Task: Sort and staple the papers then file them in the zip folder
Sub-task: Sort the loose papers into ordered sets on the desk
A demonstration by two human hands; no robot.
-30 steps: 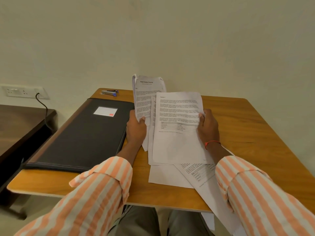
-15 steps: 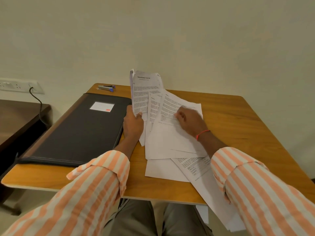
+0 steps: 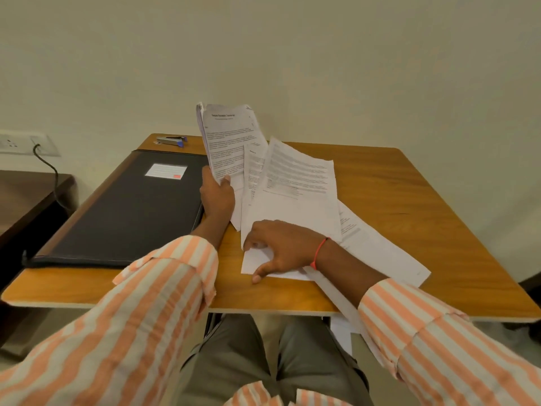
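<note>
On the wooden worktop (image 3: 409, 206), a closed black zip folder (image 3: 126, 212) lies at my left. Loose papers (image 3: 295, 194) are spread overlapping at the centre, beside the folder. My left hand (image 3: 218, 197) grips an upright sheaf of pages (image 3: 225, 142). My right hand (image 3: 281, 247) rests on the loose sheets, fingers (image 3: 259, 273) spread, gripping nothing. A stapler (image 3: 171, 140) sits at the far left edge, beyond the folder.

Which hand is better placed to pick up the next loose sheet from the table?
Right. The right hand is free, fingers spread on the loose sheets near the table's front edge. The left hand is occupied, gripping the sorted stack upright, so it likely only receives.
</note>
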